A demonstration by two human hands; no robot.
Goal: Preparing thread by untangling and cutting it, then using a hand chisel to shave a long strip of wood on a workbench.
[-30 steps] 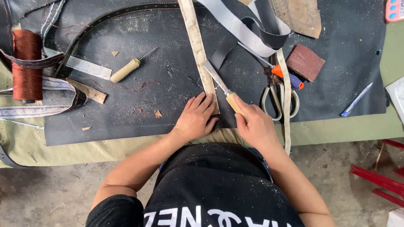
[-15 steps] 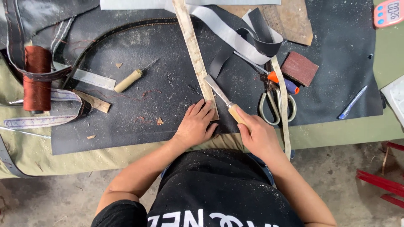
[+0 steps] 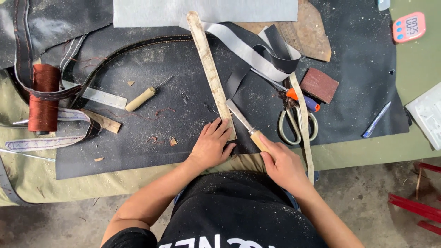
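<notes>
A long tan leather strip [image 3: 209,69] lies on the black mat [image 3: 183,138], running from the top centre down toward me. My left hand [image 3: 212,146] presses flat on the strip's near end. My right hand [image 3: 282,164] grips the wooden handle of a knife [image 3: 243,123], whose blade lies against the right edge of the strip beside my left fingers.
Scissors [image 3: 296,121] and a brown sanding block [image 3: 319,85] lie right of the knife. A wooden-handled awl [image 3: 144,96], a metal ruler [image 3: 98,95] and a spool of brown thread [image 3: 43,97] sit to the left. Grey straps [image 3: 257,53], a blue pen [image 3: 375,120] and a pink timer [image 3: 409,27] are also on the table.
The view has shifted slightly. My hands stay on the strip's near end, and the knife blade stays at the strip's right edge.
</notes>
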